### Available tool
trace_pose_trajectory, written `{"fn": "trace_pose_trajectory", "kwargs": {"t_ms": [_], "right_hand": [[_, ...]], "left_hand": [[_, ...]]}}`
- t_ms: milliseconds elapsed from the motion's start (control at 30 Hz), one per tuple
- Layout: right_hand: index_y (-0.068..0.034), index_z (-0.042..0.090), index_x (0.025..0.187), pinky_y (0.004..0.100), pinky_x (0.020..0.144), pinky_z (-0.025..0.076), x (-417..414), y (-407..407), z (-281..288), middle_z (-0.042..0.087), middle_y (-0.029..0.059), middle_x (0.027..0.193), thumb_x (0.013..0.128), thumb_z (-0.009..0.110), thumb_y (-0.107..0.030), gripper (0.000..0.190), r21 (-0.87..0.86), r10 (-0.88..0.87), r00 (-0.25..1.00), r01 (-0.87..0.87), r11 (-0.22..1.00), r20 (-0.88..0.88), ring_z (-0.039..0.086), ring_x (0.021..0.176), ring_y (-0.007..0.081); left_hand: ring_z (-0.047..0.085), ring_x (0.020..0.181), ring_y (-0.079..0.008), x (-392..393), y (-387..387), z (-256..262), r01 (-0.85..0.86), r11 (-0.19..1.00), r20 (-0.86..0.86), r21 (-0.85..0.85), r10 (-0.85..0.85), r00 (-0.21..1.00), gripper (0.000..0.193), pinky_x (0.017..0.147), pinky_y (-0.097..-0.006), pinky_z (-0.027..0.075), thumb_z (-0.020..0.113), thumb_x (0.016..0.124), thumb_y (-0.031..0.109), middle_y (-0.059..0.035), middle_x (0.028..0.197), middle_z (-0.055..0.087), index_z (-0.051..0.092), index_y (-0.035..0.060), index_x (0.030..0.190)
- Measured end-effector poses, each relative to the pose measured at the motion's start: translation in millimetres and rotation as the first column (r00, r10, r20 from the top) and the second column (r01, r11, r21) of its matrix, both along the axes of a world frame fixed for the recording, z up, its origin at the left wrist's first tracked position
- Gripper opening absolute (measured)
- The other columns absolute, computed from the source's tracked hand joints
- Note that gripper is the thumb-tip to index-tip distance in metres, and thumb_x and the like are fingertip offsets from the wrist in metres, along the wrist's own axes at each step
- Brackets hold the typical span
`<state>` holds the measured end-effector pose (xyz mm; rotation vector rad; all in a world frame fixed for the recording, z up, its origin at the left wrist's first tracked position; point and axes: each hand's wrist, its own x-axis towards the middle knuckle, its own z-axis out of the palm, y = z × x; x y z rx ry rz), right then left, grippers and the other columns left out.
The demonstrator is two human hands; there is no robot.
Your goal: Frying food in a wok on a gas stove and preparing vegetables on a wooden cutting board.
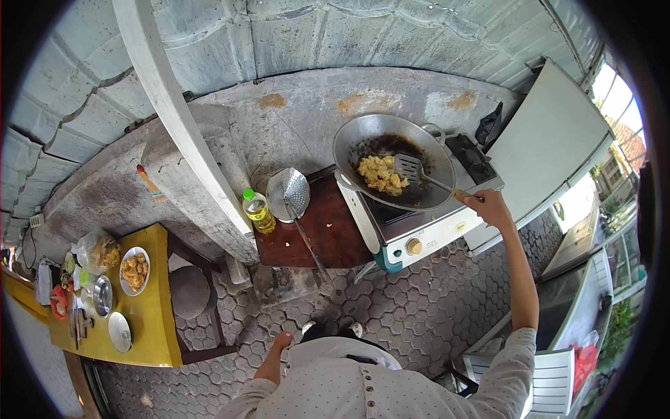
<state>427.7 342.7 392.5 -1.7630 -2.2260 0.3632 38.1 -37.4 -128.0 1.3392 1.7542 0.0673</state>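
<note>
My right hand (491, 210) grips the wooden handle of a slotted metal spatula (409, 167). The spatula's blade rests against a heap of scrambled egg (381, 174) in a large metal wok (361, 131), whose inside is dark with residue. Under the wok stands a two-burner gas stove (429, 241). My left hand (283, 340) hangs low beside my body, near no object; whether its fingers are closed is hard to tell. Left of the stove, a perforated metal skimmer (288, 195) lies on a dark red wooden table (335, 230), beside a bottle of cooking oil (259, 212) with a green cap.
On the left, a yellow-topped table (152, 314) holds a bowl of fried food (134, 271), a metal bowl (102, 296), a white lid or plate (120, 332) and a plastic bag (97, 251). A round stool (191, 293) stands beside it. A white post (178, 115) rises behind the oil bottle.
</note>
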Motion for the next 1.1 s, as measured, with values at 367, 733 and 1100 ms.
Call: {"fn": "trace_pose_trajectory", "kwargs": {"t_ms": [367, 733, 1100], "right_hand": [[0.001, 0.060, 0.072, 0.0401, 0.059, 0.046, -43, -56, 5, 0.057, 0.0199, 0.062, 0.075, 0.059, -0.023, 0.024, 0.208, 0.076, 0.983, -0.110, 0.972, 0.164, 0.057, 0.063, 0.0351], [-0.001, 0.057, 0.073, 0.0437, 0.057, 0.046, -41, -17, 0, 0.058, 0.0196, 0.064, 0.075, 0.060, -0.026, 0.025, 0.385, -0.035, 0.980, -0.044, 0.922, 0.196, 0.057, 0.064, 0.0374], [-0.004, 0.061, 0.083, 0.0426, 0.057, 0.045, -53, -13, -32, 0.058, 0.0198, 0.065, 0.074, 0.060, -0.026, 0.024, 0.322, 0.087, 0.994, -0.105, 0.941, 0.072, 0.057, 0.064, 0.0370]], "left_hand": [[0.057, 0.089, -0.0303, -1, 2, -30, -0.438, 0.880, 0.156, -0.181, 0.466, 0.871, 0.032, 0.076, -0.0386, 0.044, 0.051, 0.073, 0.035, -0.0127, 0.091, 0.061, 0.058, 0.0091, 0.091], [0.058, 0.057, -0.0192, -11, -14, -31, -0.341, 0.938, 0.048, 0.060, 0.339, 0.940, 0.027, 0.052, -0.0327, 0.045, 0.049, 0.074, 0.028, -0.0088, 0.063, 0.058, 0.058, 0.0039, 0.068], [0.053, 0.097, -0.0320, -16, -10, -34, -0.322, 0.938, 0.121, -0.130, 0.337, 0.933, 0.037, 0.082, -0.0397, 0.042, 0.043, 0.078, 0.036, -0.0151, 0.100, 0.058, 0.059, 0.0074, 0.095]]}}
